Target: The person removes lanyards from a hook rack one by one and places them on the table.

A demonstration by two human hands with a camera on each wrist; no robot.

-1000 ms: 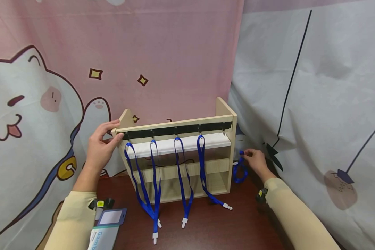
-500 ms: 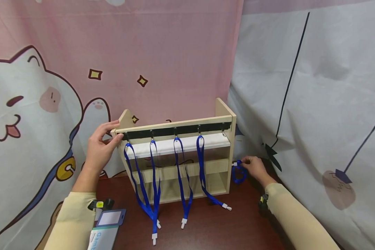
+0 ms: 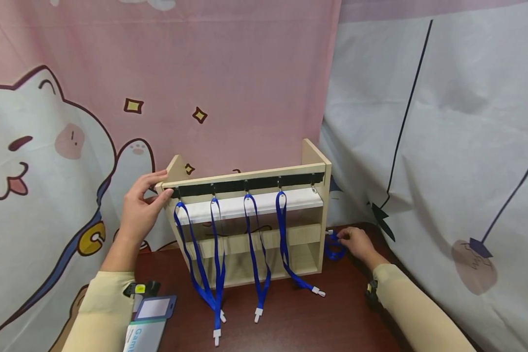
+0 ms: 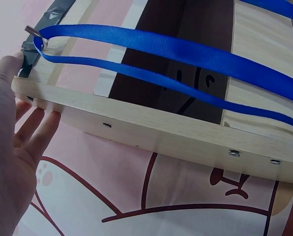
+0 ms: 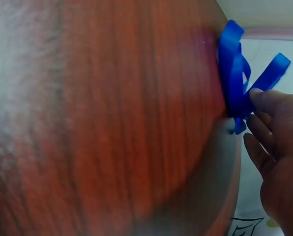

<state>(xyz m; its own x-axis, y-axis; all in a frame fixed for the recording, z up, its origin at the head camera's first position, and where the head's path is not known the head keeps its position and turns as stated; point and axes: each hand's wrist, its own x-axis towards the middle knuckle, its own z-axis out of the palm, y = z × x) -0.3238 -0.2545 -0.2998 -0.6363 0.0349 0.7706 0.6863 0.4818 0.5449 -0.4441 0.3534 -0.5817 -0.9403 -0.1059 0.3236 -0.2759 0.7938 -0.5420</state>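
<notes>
Lower than before, the coiled lanyard (image 5: 231, 73) is pinched by the right hand (image 3: 356, 242); the left hand (image 3: 141, 208) grips the rack (image 3: 305, 233).

Dark reddish-brown wood-grain table (image 3: 290, 320), with a pale wooden rack (image 3: 307, 233) standing upright on it.
Nearer me on the left I see a blue-framed badge holder (image 3: 155, 308) and, just in front of it, a pale box (image 3: 147, 336) lettered "Gamb", cut off by the bottom of my view; whether the two overlap I can't tell. Low beside the rack's right side is a coiled blue lanyard (image 3: 336, 256); I can't tell whether all its loops rest on the wood.
</notes>
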